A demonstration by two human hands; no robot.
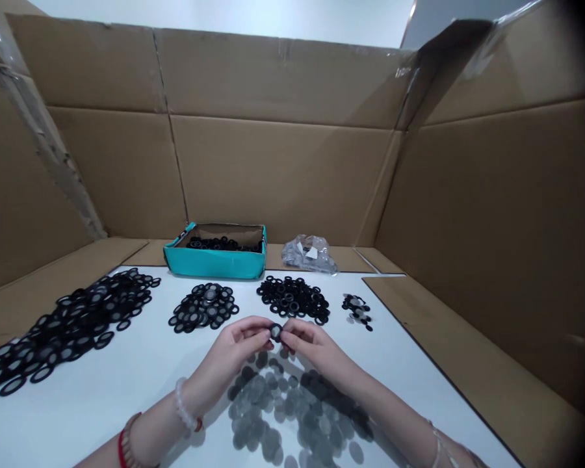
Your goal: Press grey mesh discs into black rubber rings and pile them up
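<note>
Pinching a black ring (275, 332) between the fingers (262, 331) of left hand (234, 351) and right hand (316, 348); mesh discs (283, 409) lie below; bench edge (448, 396) runs lower right.

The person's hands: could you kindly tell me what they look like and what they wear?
Both forearms are bare, with no gloves or sleeves. The left hand has a white bead bracelet and a red-and-tan bracelet nearer the elbow; the right hand has a thin pale metal bracelet.

Bare left hand (236, 344) and bare right hand (316, 348), pinching, fingertips nearly meeting; left forearm (158, 426) and right forearm (385, 409), angled inward.
</note>
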